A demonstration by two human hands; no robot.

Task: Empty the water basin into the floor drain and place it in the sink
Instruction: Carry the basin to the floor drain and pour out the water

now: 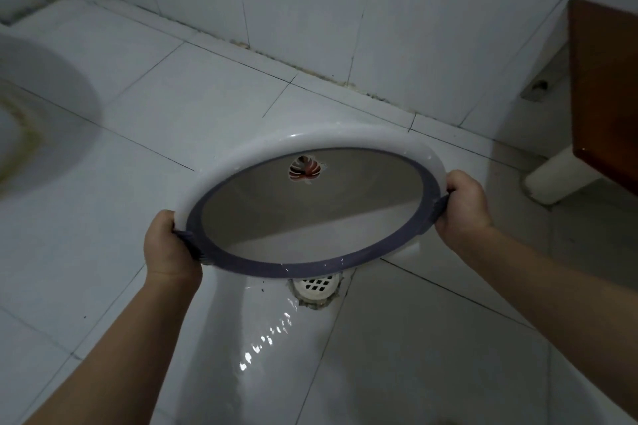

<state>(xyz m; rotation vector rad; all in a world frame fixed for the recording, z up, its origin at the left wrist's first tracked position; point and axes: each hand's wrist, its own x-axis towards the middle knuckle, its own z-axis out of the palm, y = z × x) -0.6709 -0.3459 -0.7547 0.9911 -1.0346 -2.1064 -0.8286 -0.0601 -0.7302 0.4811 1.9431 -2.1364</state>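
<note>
Tilted above the floor drain (316, 287), the stiff, wet, probably light plastic basin (310, 207) looks best held as here, left grip (171, 245) and right grip (464, 204) clasping its opposite ribbed rim handles.

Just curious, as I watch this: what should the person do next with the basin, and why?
Probably lift the basin clear and carry it off. The left hand and right hand grip its rim, it is tipped steeply over the floor drain, it looks empty, and the tiles glisten wet.
</note>
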